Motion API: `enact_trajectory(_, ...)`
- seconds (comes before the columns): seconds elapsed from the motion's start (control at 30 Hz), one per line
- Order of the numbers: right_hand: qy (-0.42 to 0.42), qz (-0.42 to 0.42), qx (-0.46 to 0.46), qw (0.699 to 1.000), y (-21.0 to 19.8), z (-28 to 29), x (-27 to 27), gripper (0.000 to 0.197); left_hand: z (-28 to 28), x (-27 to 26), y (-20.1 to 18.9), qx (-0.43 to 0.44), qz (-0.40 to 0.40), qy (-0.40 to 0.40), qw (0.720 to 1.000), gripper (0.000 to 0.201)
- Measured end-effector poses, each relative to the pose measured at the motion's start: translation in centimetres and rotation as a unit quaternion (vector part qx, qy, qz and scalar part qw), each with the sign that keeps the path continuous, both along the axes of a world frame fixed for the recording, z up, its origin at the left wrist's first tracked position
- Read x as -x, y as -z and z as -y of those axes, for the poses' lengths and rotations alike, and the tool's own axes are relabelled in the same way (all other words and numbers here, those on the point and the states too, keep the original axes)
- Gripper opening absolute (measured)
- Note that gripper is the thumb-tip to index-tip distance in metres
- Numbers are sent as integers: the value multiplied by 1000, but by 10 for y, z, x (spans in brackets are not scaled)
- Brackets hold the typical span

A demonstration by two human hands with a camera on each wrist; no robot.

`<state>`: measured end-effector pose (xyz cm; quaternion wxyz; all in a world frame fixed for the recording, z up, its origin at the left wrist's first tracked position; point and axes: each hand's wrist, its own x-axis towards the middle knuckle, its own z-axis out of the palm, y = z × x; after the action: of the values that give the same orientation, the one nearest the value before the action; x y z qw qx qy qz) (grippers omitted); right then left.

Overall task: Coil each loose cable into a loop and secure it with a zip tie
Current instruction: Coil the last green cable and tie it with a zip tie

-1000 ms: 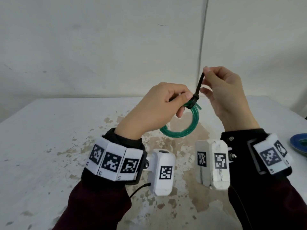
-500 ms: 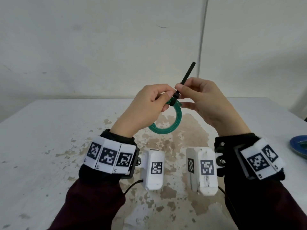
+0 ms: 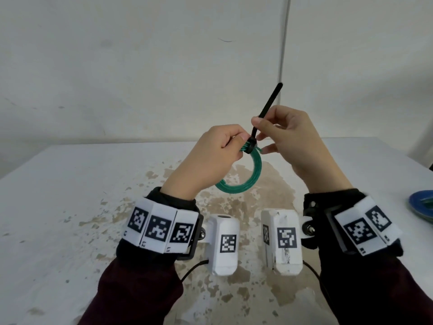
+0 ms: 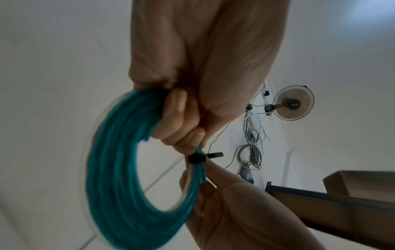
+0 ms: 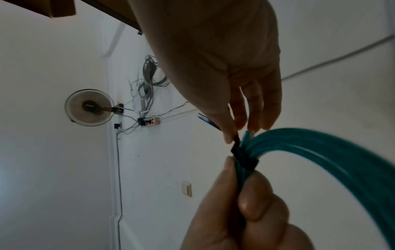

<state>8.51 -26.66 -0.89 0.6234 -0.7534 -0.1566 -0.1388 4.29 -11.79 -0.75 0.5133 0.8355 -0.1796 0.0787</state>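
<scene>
While your left hand (image 3: 218, 151) grips the cable (image 3: 251, 174), tighten the tie (image 3: 264, 109).
Your right hand (image 3: 288, 139) pinches its tail; pull toward 1 o'clock, steadily.

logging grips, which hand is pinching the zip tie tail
The right hand pinches the black zip tie tail; the left hand grips the green cable coil beside the tie.

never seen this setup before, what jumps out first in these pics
The eye lands on the green cable coil held up above the stained white table, pinched at its top by the left hand. A black zip tie is wrapped around the coil there, its tail sticking up from the right hand, which pinches it. A blue dish peeks in at the table's right edge.
</scene>
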Motion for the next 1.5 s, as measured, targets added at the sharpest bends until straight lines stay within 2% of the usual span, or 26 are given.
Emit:
enact_trajectory(0.17, -22, 9, 20, 1000, -8, 10, 5, 18, 8, 4, -5, 66, -14, 11, 998, 29)
enact_trajectory(0.4, -45, 25, 18, 999, -7, 5, 7, 20, 11, 5, 0, -5, 25, -39, 999, 26)
enact_trajectory(0.53, -9, 68, 33, 997, -10, 7, 7, 20, 16, 7, 0, -57, 122, -73, 988, 26)
enact_trajectory(0.63, -8, 72, -6, 997, -13, 6, 10, 23, 22, 13, -4, -110, 207, -100, 967, 29)
enact_trajectory(0.7, -3, 68, -16, 998, -14, 5, 11, 22, 23, 15, -6, -131, 235, -105, 957, 31)
enact_trajectory(0.77, 1, 62, -12, 998, -15, 3, 13, 22, 23, 18, -7, -145, 242, -104, 954, 31)
enact_trajectory(0.9, -5, 57, -12, 998, -16, 4, 16, 23, 25, 22, -8, -120, 234, -91, 960, 32)
enact_trajectory(1.0, -1, 52, -24, 998, -14, -1, 18, 23, 22, 22, -9, -166, 244, -100, 950, 36)
enact_trajectory(1.2, -1, 48, -26, 998, -16, -7, 19, 22, 10, 20, -13, -136, 205, -71, 967, 33)
enact_trajectory(1.3, 0, 71, -37, 997, -18, -8, 20, 22, 3, 18, -15, -48, 123, -13, 991, 24)
enact_trajectory(1.4, -71, 20, -14, 997, -19, -3, 21, 22, -6, 16, -16, 33, 36, 43, 998, 18)
enact_trajectory(1.5, -89, 19, -20, 996, -20, 2, 21, 14, -9, 13, -14, 60, 10, 21, 998, 14)
